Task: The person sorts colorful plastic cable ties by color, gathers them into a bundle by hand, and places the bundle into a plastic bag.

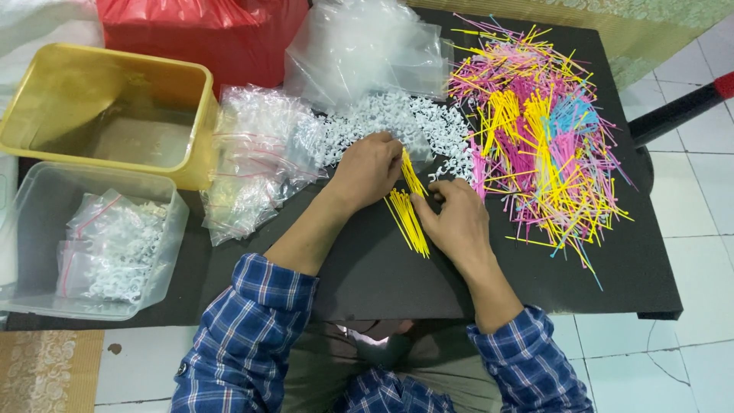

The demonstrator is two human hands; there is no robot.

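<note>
A: What are the 2 hands doing?

B: The right hand [456,219] is pinching a bundle of yellow ties [407,218] on the black board [382,268]. The left hand [370,168] is pinching the upper ends of these ties, fingers pressed together.

A: And what is lying farther away?

B: White clips [413,122] are lying just behind the hands, colourful ties [543,145] at the right, a yellow tub [107,115] at the left.

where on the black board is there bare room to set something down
Bare black board runs along the near edge, below the coloured tie heap and right of the right hand. A smaller patch lies left of the left hand, below the filled bags. The far half is crowded with ties, white clips and empty bags.
</note>
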